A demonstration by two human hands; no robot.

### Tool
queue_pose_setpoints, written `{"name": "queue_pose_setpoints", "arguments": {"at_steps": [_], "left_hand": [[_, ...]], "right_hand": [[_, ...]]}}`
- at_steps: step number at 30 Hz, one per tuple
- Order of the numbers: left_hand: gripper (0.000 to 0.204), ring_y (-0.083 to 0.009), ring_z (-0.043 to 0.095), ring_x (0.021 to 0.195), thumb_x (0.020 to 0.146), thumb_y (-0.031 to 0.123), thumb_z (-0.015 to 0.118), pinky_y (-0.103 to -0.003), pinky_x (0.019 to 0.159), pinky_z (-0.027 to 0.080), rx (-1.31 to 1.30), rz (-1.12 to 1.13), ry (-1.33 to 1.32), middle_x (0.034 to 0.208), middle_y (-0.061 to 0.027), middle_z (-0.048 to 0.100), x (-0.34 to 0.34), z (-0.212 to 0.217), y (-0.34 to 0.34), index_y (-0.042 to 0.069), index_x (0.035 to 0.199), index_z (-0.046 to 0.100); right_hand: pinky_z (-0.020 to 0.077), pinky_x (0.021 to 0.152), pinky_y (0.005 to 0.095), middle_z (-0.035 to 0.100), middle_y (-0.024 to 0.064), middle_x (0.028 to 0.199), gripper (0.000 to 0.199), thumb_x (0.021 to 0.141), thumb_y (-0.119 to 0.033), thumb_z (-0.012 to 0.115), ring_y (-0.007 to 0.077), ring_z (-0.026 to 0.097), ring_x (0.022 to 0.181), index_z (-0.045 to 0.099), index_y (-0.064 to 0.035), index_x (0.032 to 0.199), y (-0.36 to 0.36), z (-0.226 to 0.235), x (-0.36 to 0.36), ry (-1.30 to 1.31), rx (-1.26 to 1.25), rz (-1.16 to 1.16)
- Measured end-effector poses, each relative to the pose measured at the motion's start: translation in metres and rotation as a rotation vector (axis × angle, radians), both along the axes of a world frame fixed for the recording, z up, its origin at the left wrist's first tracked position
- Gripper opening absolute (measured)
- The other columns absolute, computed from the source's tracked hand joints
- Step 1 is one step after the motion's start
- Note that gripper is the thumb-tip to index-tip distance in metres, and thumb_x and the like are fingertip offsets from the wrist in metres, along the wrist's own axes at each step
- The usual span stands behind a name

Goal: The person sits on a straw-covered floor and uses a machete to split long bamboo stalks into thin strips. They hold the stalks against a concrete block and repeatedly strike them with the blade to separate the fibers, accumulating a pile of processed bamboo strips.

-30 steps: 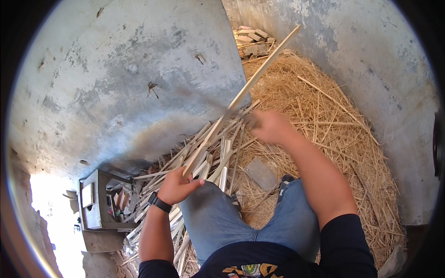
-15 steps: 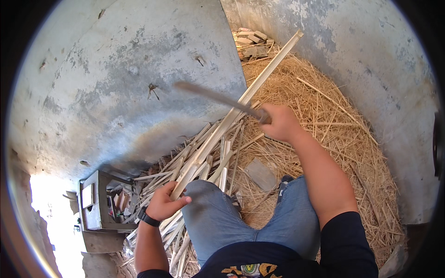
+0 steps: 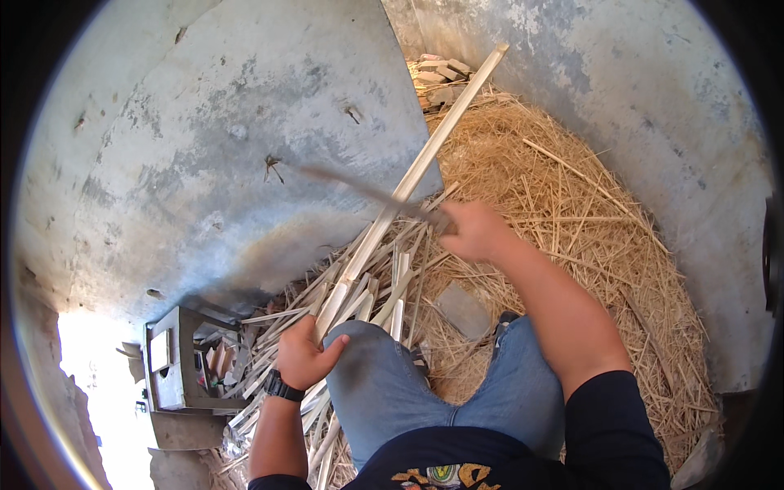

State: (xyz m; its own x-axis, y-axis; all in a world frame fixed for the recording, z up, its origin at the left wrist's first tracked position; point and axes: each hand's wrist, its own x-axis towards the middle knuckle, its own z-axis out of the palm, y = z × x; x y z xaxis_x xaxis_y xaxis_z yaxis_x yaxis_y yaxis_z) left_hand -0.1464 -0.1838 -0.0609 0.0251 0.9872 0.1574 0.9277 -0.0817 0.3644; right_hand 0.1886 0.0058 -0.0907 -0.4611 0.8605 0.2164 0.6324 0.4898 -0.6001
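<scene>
- We judge that the step in hand is the working of a long blade (image 3: 363, 186) against a pale strip (image 3: 430, 155); whether it is scraping or splitting (the blade is blurred) we cannot say.
- We see this strip lying slantwise, from just beside the left knee (image 3: 357, 347) up toward the far wall (image 3: 572, 73); its visible face looks hollowed, like a shallow channel.
- Our left hand (image 3: 304, 353) is wrapped around the lower end of the strip, with the thumb stretched out to the side, toward the knee.
- Our right hand (image 3: 476, 233) is folded around the near end of the blade, and the blade points to the left, crossing the strip near its middle; if the edge touches the wood, we cannot tell.
- Below the strip we find a heap of loose strips (image 3: 400, 265), and to the right a wide bed of straw-like litter (image 3: 588, 237).
- In our judgement, the next move calls for a firm hold by the left hand (the knee may give support) and an even angle of the blade, directed away from the left fingers.
</scene>
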Motion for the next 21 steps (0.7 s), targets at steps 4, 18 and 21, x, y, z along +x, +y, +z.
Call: {"name": "queue_pose_setpoints", "arguments": {"at_steps": [4,18,21], "left_hand": [[0.049,-0.0379,0.055,0.053,0.078,0.038,0.083,-0.043,0.052,0.044,0.074,-0.079,0.019,0.056,-0.0155,0.052,0.009,-0.002,0.003,0.003,0.07,0.049],[0.042,-0.0424,0.06,0.06,0.083,0.036,0.077,-0.047,0.056,0.047,0.102,-0.11,-0.016,0.061,-0.0205,0.056,0.024,-0.004,0.03,0.001,0.077,0.055],[0.042,-0.0427,0.059,0.058,0.084,0.036,0.076,-0.048,0.056,0.046,0.05,-0.082,-0.026,0.06,-0.0204,0.056,0.023,-0.01,0.041,0.0,0.077,0.054]], "right_hand": [[0.0556,0.073,0.0468,0.07,0.0172,0.084,0.031,0.073,-0.024,0.071,0.0372,0.069,0.081,0.066,-0.0105,0.101,-0.028,0.012,-0.035,-0.148,0.139,0.292],[0.0555,0.076,0.0505,0.07,0.0179,0.084,0.033,0.073,-0.025,0.071,0.0392,0.069,0.085,0.067,-0.0121,0.103,-0.022,0.013,-0.037,-0.212,0.054,0.224],[0.0556,0.075,0.0503,0.07,0.0167,0.082,0.032,0.073,-0.024,0.072,0.0391,0.069,0.083,0.067,-0.0129,0.103,-0.015,0.005,-0.037,-0.157,0.1,0.18]]}}
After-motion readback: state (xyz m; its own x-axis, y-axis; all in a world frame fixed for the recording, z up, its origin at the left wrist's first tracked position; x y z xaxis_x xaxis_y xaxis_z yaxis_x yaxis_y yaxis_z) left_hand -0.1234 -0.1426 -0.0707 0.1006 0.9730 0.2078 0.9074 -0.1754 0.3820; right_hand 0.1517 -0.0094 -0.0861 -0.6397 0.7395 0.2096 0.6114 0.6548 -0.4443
